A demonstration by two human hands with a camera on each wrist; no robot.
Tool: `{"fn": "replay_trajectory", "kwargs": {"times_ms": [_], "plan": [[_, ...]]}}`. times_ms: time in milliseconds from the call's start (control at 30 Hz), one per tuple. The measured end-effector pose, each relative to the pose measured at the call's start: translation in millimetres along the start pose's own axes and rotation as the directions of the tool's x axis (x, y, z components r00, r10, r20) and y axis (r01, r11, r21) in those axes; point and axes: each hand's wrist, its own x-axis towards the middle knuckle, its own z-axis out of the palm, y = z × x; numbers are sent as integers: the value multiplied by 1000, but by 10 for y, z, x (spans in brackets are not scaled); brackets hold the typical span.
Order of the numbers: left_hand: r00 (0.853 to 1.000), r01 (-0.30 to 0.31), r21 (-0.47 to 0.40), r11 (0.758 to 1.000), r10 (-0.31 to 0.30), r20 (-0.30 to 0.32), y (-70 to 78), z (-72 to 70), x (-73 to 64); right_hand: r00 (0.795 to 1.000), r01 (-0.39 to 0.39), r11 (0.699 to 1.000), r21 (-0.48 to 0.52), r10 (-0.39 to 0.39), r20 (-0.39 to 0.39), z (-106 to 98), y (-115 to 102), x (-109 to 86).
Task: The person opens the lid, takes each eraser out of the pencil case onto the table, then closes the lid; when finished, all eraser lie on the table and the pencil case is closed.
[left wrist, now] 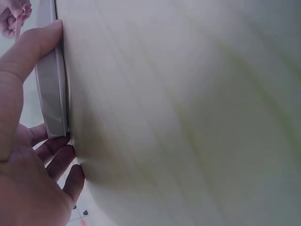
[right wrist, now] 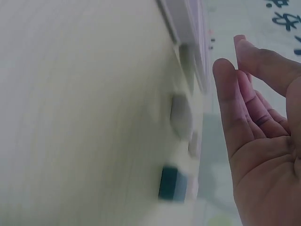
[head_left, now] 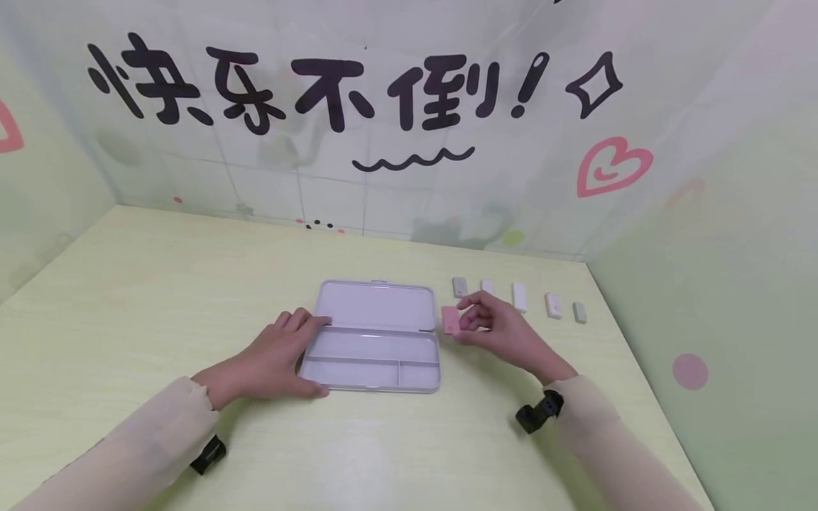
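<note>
A pale lilac pencil case (head_left: 418,389) lies open and flat on the table, its lid (head_left: 377,305) folded back toward the wall. My left hand (head_left: 277,358) holds its left end, thumb at the front edge and fingers near the hinge side. The left wrist view shows the thumb (left wrist: 40,42) on the case's side wall (left wrist: 51,89). Between thumb and fingers, my right hand (head_left: 501,330) pinches a small pink eraser (head_left: 451,320), just right of the case by the hinge. The case's compartments hold nothing.
Behind the right hand, several small blocks stand in a row: a grey one (head_left: 459,287), white ones including one tall (head_left: 519,297) and one short (head_left: 553,305), and a grey-green one (head_left: 579,312). A printed wall (head_left: 396,206) borders the table (head_left: 192,284) at the back and right.
</note>
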Motion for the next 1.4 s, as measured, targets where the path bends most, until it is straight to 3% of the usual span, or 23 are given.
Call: {"fn": "replay_trajectory", "kwargs": {"times_ms": [433,733,1033,1400], "plan": [[1000,2,2,1000,-2,7,-17,7,-1,981,-161,980,-113,147,-128,-649,409,-515],[1000,5,10,1000,-5,8,-42,35,17,970,-208,961,-184,178,-166,-998,842,-792],[1000,10,6,1000,-10,8,-43,50,5,967,-240,948,-208,215,-139,-1083,972,-893],[1000,-3,14,1000,3,-6,-30,40,-15,975,-206,947,-246,176,-139,-1056,1081,-892]]}}
